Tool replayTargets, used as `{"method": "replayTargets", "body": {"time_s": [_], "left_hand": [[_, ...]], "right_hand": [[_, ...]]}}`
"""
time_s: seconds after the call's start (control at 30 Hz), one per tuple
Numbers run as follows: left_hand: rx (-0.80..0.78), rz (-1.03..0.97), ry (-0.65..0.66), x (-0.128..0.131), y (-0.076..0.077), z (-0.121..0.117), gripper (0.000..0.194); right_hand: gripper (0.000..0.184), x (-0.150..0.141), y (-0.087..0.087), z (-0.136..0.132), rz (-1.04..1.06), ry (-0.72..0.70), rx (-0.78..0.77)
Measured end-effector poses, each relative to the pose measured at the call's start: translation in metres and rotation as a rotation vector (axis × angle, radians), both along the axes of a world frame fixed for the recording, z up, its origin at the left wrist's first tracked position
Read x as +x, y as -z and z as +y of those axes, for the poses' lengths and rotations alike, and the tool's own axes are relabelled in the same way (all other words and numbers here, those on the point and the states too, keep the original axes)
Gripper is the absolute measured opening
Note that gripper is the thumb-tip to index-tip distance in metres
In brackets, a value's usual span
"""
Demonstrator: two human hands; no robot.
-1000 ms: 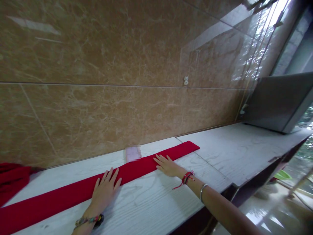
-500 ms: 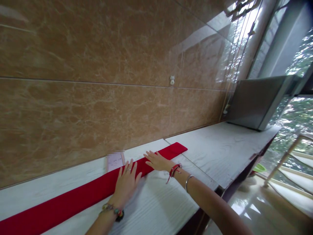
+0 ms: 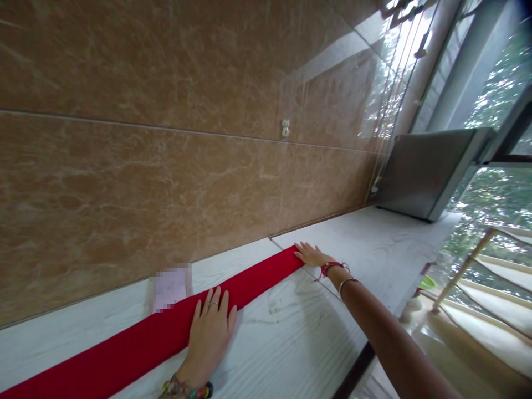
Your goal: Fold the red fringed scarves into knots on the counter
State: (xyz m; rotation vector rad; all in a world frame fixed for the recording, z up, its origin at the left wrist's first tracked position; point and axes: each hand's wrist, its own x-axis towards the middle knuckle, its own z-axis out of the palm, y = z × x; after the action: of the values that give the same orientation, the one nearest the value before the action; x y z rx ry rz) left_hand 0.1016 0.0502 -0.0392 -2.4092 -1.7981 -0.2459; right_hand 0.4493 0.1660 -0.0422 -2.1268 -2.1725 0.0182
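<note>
My left hand [image 3: 211, 328], fingers spread, lies flat on the red cloth strip [image 3: 158, 335], seemingly steadying it on the table [image 3: 286, 324]; my right hand [image 3: 311, 255], unclenched, touches its two o'clock end, perhaps keeping it straight.

The left hand [image 3: 210, 332] is palm down, its fingers [image 3: 224, 305] straight, slightly spread and aimed toward the back edge of the table [image 3: 286, 338], the thumb [image 3: 231, 320] angled out to the right. Only the left wrist [image 3: 192, 372] and a little beyond show below it. The right forearm [image 3: 382, 327] crosses the table's front edge and stretches diagonally inward; the right hand [image 3: 311, 255], also palm down with fingers extended leftward, lies nearer the back edge.
</note>
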Motion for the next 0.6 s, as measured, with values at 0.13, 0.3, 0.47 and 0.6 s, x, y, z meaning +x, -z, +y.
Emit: {"method": "replayTargets", "body": {"time_s": [0.13, 0.3, 0.47, 0.6], "left_hand": [[-0.005, -0.006, 0.018, 0.002, 0.001, 0.002, 0.051], [-0.028, 0.014, 0.074, 0.001, -0.001, 0.001, 0.048], [-0.025, 0.029, 0.173, 0.003, -0.006, -0.004, 0.044], [0.000, 0.033, 0.180, 0.003, -0.008, -0.005, 0.042]], "right_hand": [[0.046, 0.004, -0.005, 0.014, 0.052, 0.082, 0.018], [0.029, -0.002, -0.016, 0.021, 0.121, 0.132, 0.023], [0.019, -0.003, -0.032, 0.017, 0.203, 0.171, -0.001], [0.016, -0.003, -0.051, 0.011, 0.242, 0.131, 0.047]]}}
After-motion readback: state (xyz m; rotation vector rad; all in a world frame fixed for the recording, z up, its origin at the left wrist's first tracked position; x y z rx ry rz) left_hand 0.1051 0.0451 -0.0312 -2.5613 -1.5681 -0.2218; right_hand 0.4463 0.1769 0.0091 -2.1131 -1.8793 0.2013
